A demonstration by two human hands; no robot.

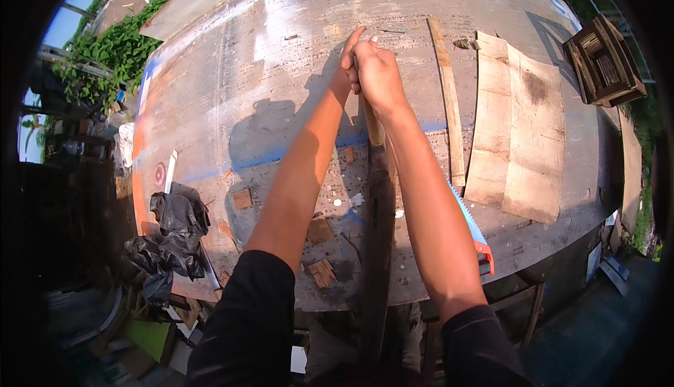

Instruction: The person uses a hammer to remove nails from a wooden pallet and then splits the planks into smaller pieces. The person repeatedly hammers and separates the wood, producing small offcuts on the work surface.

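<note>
My right hand [379, 71] is closed, its fingers curled in near the far end of a long wooden plank [380, 211]. Pressed against it on the left is my left hand [347, 58], one finger stretched forward and the others mostly hidden. What the two hands grip between them cannot be made out. The plank is dark along its near part and pale close to my hands; it runs back toward my body over the table's front edge. A handsaw [472, 229] with a blue blade and orange-red handle lies beside my right forearm.
A worn, paint-stained table [295, 120] spreads beneath. To the right lie a thin wooden strip [447, 99], a flattened cardboard sheet [516, 130] and a wooden crate [606, 60]. Small wood offcuts [321, 230] are scattered nearby. A crumpled black plastic bag [175, 229] sits at left.
</note>
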